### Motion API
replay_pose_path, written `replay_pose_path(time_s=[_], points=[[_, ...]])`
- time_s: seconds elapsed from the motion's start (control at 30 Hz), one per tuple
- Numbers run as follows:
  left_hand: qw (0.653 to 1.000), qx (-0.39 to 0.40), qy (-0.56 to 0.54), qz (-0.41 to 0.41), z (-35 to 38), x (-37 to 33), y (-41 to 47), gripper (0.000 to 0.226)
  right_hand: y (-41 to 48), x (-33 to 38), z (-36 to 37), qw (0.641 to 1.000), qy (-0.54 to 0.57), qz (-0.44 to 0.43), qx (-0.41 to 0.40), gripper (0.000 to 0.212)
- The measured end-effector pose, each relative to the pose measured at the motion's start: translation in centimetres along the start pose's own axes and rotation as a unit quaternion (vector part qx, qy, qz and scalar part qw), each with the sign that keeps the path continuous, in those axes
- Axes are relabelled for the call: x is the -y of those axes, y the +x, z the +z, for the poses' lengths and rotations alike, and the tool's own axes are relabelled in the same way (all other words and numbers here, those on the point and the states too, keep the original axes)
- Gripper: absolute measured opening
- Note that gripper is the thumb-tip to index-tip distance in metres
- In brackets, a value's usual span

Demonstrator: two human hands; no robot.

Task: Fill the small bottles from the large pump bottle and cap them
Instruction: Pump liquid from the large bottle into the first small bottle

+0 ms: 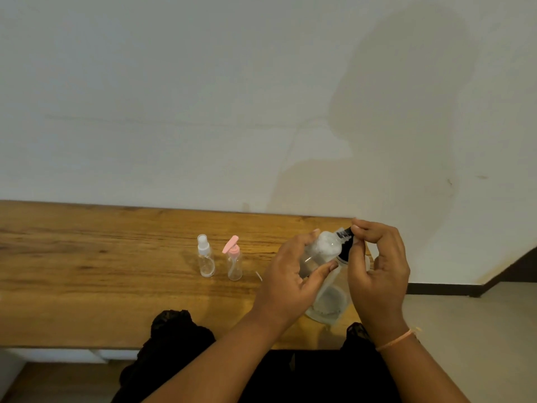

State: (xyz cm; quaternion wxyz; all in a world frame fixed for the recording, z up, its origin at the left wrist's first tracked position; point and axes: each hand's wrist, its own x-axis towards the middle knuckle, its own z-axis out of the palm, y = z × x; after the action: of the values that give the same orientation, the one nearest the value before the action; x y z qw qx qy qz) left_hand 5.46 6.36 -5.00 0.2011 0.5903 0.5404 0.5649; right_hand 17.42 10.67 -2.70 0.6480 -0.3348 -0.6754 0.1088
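Gripping small bottle (325, 247) in left hand (293, 274), fingers and thumb curled round it, up in the air. Directly below, at 6 o'clock: large pump bottle (327, 303), upright on table (87, 257), near the right end. Small bottle tilted, long axis roughly 8 to 2 o'clock, mouth end at 2, white foamy fill inside. Pinching black pump head (345, 234) with right hand (377, 271), thumb against forefinger, remaining fingers loosely curled.

Key relation: pump head at 2 o'clock from left hand, right at the small bottle's mouth. Touching or just short, can't tell. Right hand nearer the pump, so probably does the pressing; left just needs to hold the mouth in line. Risk: drift, spill down the big bottle.

Well apart at 9 o'clock: spray bottle (205, 258) and pink-pump bottle (234, 261), upright, side by side, tops on, seemingly empty.
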Motion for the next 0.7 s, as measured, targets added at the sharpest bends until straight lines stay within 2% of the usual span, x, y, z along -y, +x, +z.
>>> replay_pose_path(time_s=[0.3,0.7], points=[[1.000,0.024,0.009,-0.016,-0.1,0.7,0.2,0.041,-0.1,-0.9,0.1,1.000,-0.016,-0.001,0.021,0.015],[1.000,0.015,0.007,-0.012,-0.1,0.4,0.2,0.041,0.0,-0.6,-0.1,1.000,-0.003,0.007,0.016,0.016]])
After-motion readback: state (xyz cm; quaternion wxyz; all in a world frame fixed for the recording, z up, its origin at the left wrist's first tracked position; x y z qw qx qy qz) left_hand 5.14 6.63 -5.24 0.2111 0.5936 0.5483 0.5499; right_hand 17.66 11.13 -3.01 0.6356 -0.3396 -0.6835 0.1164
